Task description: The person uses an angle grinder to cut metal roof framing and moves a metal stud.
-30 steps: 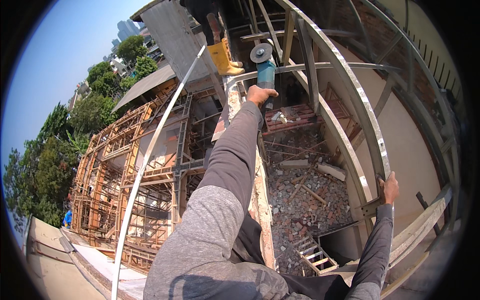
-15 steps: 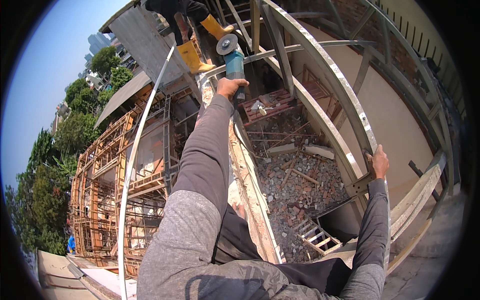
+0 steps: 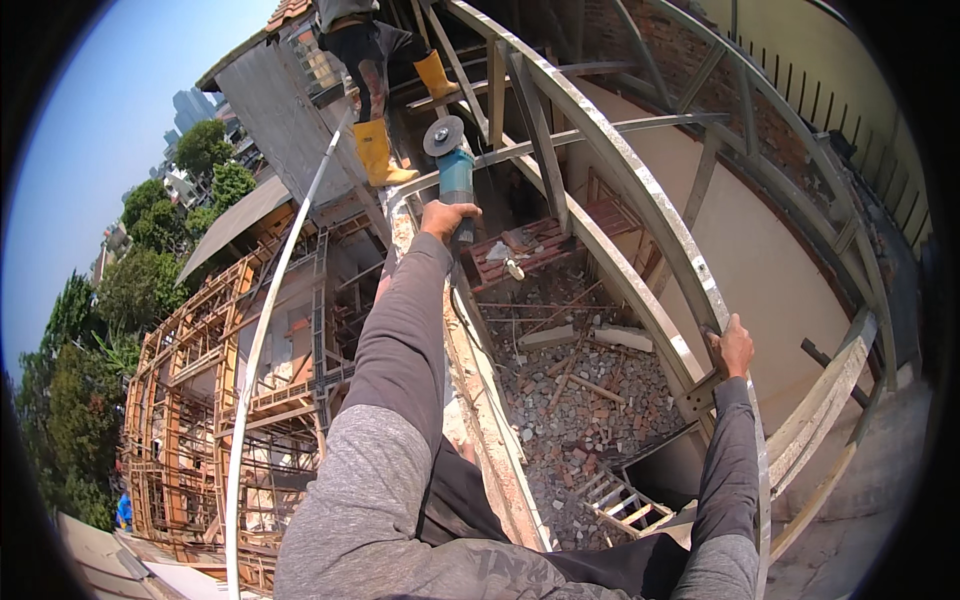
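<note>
Rubble floor (image 3: pixel 585 425): I view it below, strewn with brick pieces;
Curved beam (image 3: pixel 694 258): I trace it from top centre down the right side;
Wall ledge (image 3: pixel 478 400): rough, beneath the left forearm;
Yellow boots (image 3: pixel 373 155): on a co-worker, ahead;
Angle grinder (image 3: pixel 457 178): teal, upper centre in my view, disc (image 3: pixel 443 136) foremost;
Right hand (image 3: pixel 735 347): fingers curled on the beam's edge;
Left hand (image 3: pixel 447 219): wrapped firmly around the grinder body.

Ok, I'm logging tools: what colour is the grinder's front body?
Teal, on the grinder in the left hand; the head view shows it.
</note>
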`<state>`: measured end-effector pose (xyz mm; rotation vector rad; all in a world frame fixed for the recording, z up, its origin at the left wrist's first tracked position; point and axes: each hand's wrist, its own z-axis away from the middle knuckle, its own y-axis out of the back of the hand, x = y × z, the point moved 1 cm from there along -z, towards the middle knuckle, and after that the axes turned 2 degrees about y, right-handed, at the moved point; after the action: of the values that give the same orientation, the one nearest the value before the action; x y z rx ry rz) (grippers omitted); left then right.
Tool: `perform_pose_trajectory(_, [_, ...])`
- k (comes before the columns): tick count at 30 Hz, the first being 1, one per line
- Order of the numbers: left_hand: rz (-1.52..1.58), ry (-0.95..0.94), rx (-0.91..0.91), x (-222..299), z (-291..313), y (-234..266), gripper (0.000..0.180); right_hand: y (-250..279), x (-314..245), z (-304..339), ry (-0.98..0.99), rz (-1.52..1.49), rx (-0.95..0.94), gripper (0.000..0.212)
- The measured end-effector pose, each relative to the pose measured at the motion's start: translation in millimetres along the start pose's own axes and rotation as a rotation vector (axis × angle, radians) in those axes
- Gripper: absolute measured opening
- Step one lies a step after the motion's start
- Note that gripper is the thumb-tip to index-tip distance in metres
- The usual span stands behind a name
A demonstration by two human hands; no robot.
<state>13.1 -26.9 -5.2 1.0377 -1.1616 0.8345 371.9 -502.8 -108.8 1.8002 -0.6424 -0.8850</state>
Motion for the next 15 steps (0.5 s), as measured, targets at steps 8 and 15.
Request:
perform_pose_trajectory(8, [-0.024,0.026,0.013,-1.2,-2.0,-5.0,0.047,1.3,-0.2,0.9,-0.011,-0.010,0.016,0.050])
perform_pose_trajectory(15, [-0.024,-0.002,0.018,-3.2,-3.4,-3.5,0.039,1.3,2.4,0.0,-0.015,-0.028,0.029,0.051])
